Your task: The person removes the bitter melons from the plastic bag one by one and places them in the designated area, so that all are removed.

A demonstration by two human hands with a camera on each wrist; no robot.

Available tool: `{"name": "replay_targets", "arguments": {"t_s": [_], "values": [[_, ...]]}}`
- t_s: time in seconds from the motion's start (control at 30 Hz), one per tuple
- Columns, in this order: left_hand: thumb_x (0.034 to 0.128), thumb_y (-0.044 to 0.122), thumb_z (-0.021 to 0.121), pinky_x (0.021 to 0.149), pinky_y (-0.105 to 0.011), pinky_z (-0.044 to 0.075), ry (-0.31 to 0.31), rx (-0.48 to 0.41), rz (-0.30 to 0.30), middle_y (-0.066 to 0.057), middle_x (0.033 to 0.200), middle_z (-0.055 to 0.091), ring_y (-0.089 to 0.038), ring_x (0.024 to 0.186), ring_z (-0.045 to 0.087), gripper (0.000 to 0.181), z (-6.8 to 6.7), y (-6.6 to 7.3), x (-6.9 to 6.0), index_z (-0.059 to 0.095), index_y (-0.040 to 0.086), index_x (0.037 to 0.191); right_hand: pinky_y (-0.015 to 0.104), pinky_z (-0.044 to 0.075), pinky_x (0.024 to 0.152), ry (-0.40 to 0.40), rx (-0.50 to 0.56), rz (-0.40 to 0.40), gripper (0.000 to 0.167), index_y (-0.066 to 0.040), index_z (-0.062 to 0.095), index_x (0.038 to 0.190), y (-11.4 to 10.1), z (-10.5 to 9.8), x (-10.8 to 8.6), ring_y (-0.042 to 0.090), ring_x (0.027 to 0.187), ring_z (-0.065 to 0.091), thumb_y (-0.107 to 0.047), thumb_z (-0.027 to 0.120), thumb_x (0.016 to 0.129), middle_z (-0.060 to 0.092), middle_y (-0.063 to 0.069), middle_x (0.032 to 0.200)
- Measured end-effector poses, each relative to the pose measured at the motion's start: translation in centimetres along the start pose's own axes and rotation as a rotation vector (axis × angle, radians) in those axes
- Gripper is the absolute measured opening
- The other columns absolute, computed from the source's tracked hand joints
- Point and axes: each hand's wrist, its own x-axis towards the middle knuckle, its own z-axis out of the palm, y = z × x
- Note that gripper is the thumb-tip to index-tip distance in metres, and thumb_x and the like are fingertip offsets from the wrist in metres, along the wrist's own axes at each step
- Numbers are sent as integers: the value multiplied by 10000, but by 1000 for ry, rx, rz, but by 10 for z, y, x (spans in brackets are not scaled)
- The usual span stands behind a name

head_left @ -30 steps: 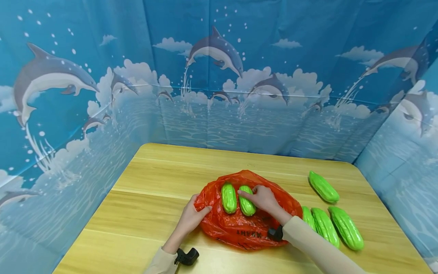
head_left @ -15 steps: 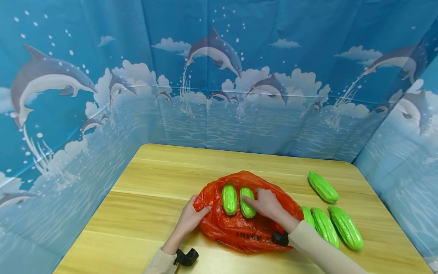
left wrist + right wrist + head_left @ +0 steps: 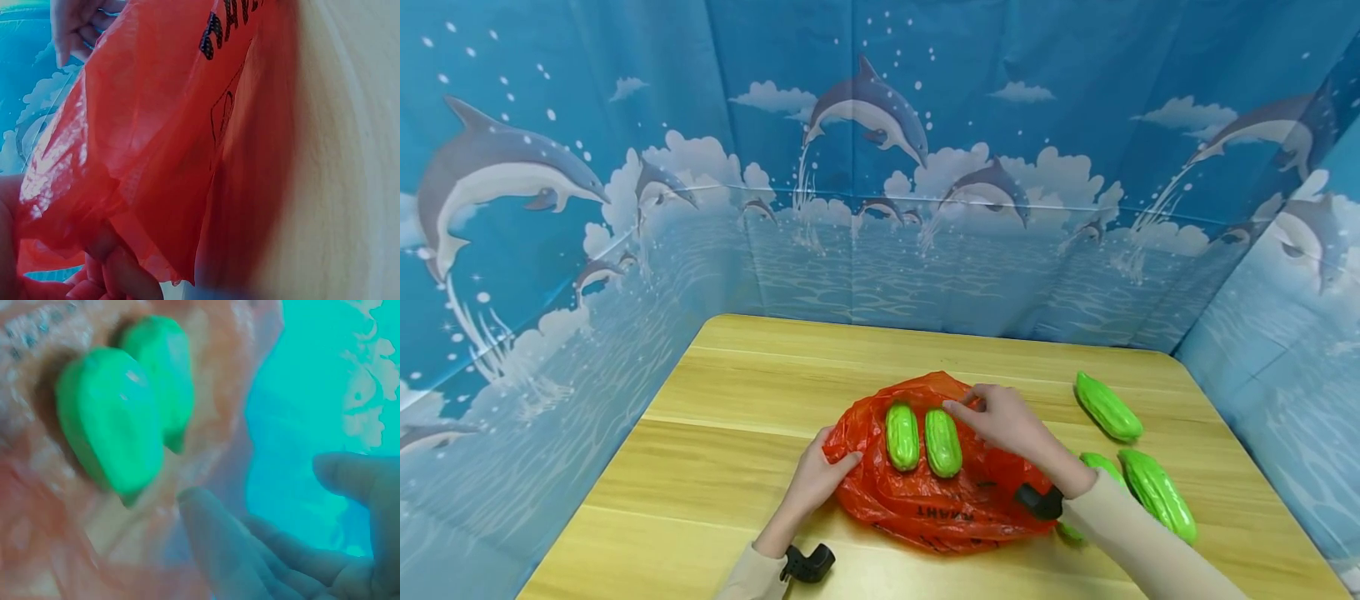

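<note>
Two green ridged vegetables lie side by side in a red plastic bag (image 3: pixel 917 517), the left one (image 3: pixel 902 437) and the right one (image 3: pixel 943 443). My left hand (image 3: pixel 822 473) grips the bag's left edge; in the left wrist view thumb and fingers pinch the red film (image 3: pixel 144 119). My right hand (image 3: pixel 1000 417) is above the bag's right part, just beside the right vegetable, with nothing held. The right wrist view shows its thumb and fingers apart, clear of the nearer vegetable (image 3: pixel 112 419).
On the wooden table (image 3: pixel 730 400), right of the bag, lie several more green vegetables: one farther back (image 3: pixel 1108 408), one at the right (image 3: pixel 1159 493), others partly hidden beneath my right forearm. A blue dolphin-print curtain (image 3: pixel 880 267) surrounds the table's back and sides.
My right hand has let go of the right vegetable and moved up and to the right. That vegetable sits slightly lower in the bag. My left hand keeps its grip.
</note>
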Motion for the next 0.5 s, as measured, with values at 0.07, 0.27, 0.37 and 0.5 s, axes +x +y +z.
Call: {"name": "replay_targets", "arguments": {"t_s": [0.07, 0.27, 0.37, 0.5], "values": [[853, 151, 688, 825, -365, 514, 2, 0, 2, -168, 1123, 601, -261, 959, 610, 492, 0, 0, 0, 482, -53, 1250, 335, 475, 485, 36, 11, -15, 427, -35, 649, 1029, 0, -11, 2, 257, 539, 602, -442, 593, 916, 589, 27, 623], [864, 130, 676, 836, -387, 512, 4, 1, -9, -178, 1130, 597, -278, 973, 607, 477, 0, 5, -1, 475, -64, 1251, 323, 521, 534, 144, 37, -39, 493, 5, 648, 1062, 14, -44, 8, 232, 599, 641, -462, 580, 918, 662, 84, 789], [868, 87, 661, 834, -412, 513, -6, -9, -5, -205, 1118, 595, -305, 968, 607, 451, -1, 18, -6, 472, -93, 1235, 319, 544, 571, 160, 86, -22, 533, 35, 628, 1099, 26, -59, 9, 215, 657, 654, -463, 580, 917, 664, 117, 864], [870, 60, 647, 832, -406, 514, -14, -4, -9, -220, 1111, 593, -308, 962, 608, 433, -2, 35, -13, 469, -112, 1226, 320, 560, 622, 155, 157, 18, 604, 62, 583, 1173, 47, -78, 9, 208, 750, 665, -481, 583, 908, 650, 181, 989]]}}
